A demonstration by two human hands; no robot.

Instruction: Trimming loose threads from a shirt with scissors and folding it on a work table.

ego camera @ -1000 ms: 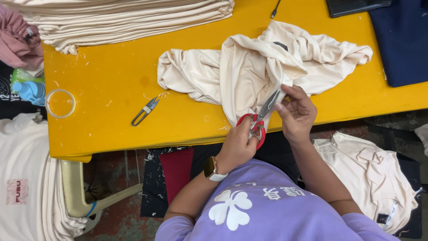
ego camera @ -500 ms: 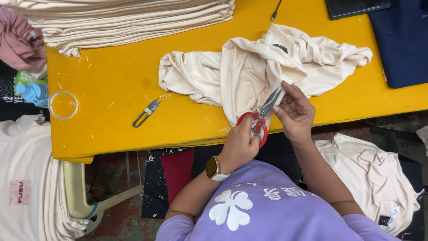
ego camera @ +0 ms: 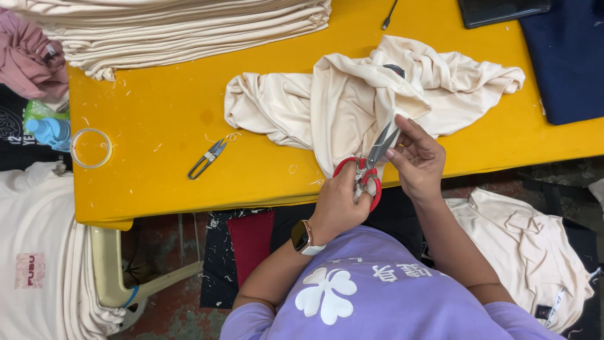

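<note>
Your left hand [ego camera: 336,204] grips the red-handled scissors [ego camera: 368,167] at frame centre while your right hand [ego camera: 418,160] pinches the cream garment [ego camera: 352,104] on the yellow tabletop [ego camera: 163,119], its small dark oval label [ego camera: 394,70] above, the folded cream stack [ego camera: 189,28] upper left.

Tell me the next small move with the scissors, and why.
Probably close the blades in one short snip. The left hand holds the red-handled scissors with their tips at the edge of the cream garment, and the right hand pinches that fabric just beside the blades.
</note>
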